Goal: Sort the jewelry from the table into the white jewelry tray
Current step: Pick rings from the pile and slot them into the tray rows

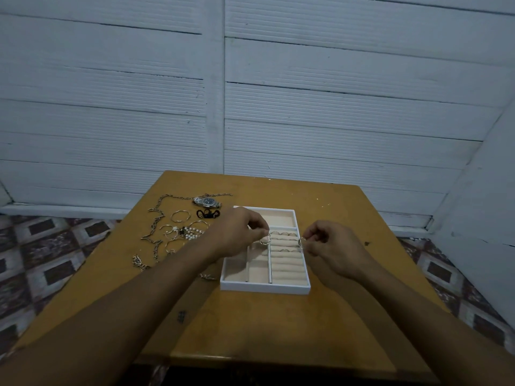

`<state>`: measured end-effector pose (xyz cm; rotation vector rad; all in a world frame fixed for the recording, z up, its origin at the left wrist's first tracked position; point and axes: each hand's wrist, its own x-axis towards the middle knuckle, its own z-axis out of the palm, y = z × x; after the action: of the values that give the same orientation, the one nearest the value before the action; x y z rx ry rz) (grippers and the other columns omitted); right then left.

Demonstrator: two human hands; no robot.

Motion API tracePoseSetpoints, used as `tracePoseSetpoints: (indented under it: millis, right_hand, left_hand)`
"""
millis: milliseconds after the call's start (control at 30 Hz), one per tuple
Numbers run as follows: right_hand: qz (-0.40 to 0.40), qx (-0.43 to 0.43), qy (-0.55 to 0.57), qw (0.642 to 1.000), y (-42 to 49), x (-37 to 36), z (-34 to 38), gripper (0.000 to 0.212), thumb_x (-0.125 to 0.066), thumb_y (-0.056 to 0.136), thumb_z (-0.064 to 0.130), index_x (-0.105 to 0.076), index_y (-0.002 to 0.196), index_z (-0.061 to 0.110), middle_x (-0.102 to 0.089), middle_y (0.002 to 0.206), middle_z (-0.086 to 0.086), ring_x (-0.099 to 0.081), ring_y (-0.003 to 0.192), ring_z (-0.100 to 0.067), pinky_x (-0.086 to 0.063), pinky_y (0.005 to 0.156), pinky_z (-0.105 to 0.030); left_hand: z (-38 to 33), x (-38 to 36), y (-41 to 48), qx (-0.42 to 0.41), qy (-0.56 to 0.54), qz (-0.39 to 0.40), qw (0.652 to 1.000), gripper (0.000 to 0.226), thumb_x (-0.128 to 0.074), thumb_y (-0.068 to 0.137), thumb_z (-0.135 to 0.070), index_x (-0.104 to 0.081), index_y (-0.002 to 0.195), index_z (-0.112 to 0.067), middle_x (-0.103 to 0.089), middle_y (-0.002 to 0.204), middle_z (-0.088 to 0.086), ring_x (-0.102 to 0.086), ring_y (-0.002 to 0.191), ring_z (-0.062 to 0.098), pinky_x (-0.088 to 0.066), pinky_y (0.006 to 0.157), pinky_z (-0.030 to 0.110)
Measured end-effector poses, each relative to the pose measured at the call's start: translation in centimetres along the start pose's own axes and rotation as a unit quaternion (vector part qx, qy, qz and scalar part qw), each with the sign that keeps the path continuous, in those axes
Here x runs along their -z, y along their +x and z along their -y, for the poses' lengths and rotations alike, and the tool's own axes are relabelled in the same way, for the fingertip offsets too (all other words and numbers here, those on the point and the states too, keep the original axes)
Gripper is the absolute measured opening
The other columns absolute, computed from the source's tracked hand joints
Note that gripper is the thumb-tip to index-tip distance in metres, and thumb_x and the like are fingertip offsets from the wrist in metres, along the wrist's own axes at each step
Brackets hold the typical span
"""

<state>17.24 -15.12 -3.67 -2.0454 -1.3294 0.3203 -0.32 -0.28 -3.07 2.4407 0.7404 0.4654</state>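
**Both hands hold rings over the tray**

The left hand (237,232) is closed in a pinch on a silver ring (265,240), held at the fingertips above the tray's long middle divider. The right hand (331,249) pinches a second ring (302,240) in the same way, just over the tray's right rim. Whether either ring touches the tray cannot be told.

The white tray (264,288), lined in cream, lies on the yellow-brown surface (278,330). Its right half is a bank of padded rolls, and a few small rings (284,234) sit in the far slots, between the two hands.

More jewelry lies loose on the surface left of the tray. A watch (207,201) sits at the far side, with a black piece (208,213) just in front of it. A long chain (156,227) winds down the left. Thin hoops (180,215) and a pearl piece (192,232) lie beside the left wrist. A white plank wall (334,107) stands behind the surface.
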Motion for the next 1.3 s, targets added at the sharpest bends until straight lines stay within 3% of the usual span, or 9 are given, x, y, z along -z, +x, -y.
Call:
tracePoseSetpoints:
  millis: [200,500,633,967,1167,1300]
  right_hand:
    - [0.002,0.012,-0.011,1.000,-0.7,0.3,0.0,0.022,-0.066,0.086,0.013,-0.063,0.078,0.032,-0.066,0.076,0.011,-0.062,0.073,-0.008,-0.046,0.062,-0.016]
    - [0.005,0.003,-0.009,1.000,-1.0,0.6,-0.8,0.015,-0.066,0.086,0.011,-0.066,0.084,0.026,-0.067,0.078,0.005,-0.063,0.077,-0.012,-0.050,0.068,-0.025]
    - [0.003,0.002,-0.009,1.000,-1.0,0.5,-1.0,0.015,-0.067,0.085,0.011,-0.066,0.084,0.026,-0.067,0.077,0.006,-0.063,0.076,-0.011,-0.048,0.065,-0.020]
    - [0.006,0.003,-0.020,1.000,-0.8,-0.1,-0.8,0.014,-0.067,0.085,0.013,-0.066,0.083,0.027,-0.068,0.078,0.009,-0.062,0.074,-0.007,-0.043,0.058,-0.011]
    - [0.005,0.005,-0.029,1.000,-0.7,-0.2,-1.0,0.013,-0.067,0.086,0.015,-0.067,0.086,0.027,-0.067,0.080,0.010,-0.062,0.075,-0.006,-0.043,0.057,-0.010]
    - [0.003,0.008,-0.026,1.000,-0.6,-0.2,-1.2,0.014,-0.066,0.086,0.014,-0.066,0.084,0.028,-0.067,0.079,0.010,-0.062,0.076,-0.008,-0.047,0.061,-0.017]
  left_hand:
    - [-0.9,-0.9,0.1,-0.020,0.029,0.003,0.999,0.024,-0.056,0.096,-0.022,-0.071,0.114,-0.016,-0.069,0.112,-0.003,-0.053,0.086,0.002,-0.036,0.073,0.015]
    - [-1.4,-2.9,0.1,-0.036,0.055,0.021,0.998,0.016,-0.063,0.089,-0.024,-0.073,0.101,-0.020,-0.071,0.098,-0.004,-0.060,0.080,0.006,-0.043,0.066,0.019]
    - [-1.5,-3.3,-0.1,-0.048,0.099,0.019,0.994,0.017,-0.064,0.088,-0.028,-0.072,0.102,-0.022,-0.067,0.100,-0.002,-0.061,0.089,0.014,-0.050,0.076,0.030]
    - [-0.9,-3.7,-0.4,-0.048,0.113,-0.004,0.992,0.017,-0.065,0.087,-0.033,-0.072,0.101,-0.025,-0.069,0.101,-0.004,-0.060,0.095,0.015,-0.051,0.081,0.036]
    - [-1.0,-4.0,-0.2,-0.051,0.123,0.013,0.991,0.021,-0.065,0.088,-0.030,-0.074,0.107,-0.025,-0.069,0.105,-0.003,-0.060,0.099,0.014,-0.044,0.078,0.025]
    - [-1.0,-4.1,-0.1,-0.060,0.137,0.019,0.989,0.023,-0.064,0.089,-0.030,-0.073,0.110,-0.024,-0.070,0.108,-0.003,-0.060,0.100,0.016,-0.047,0.083,0.029]
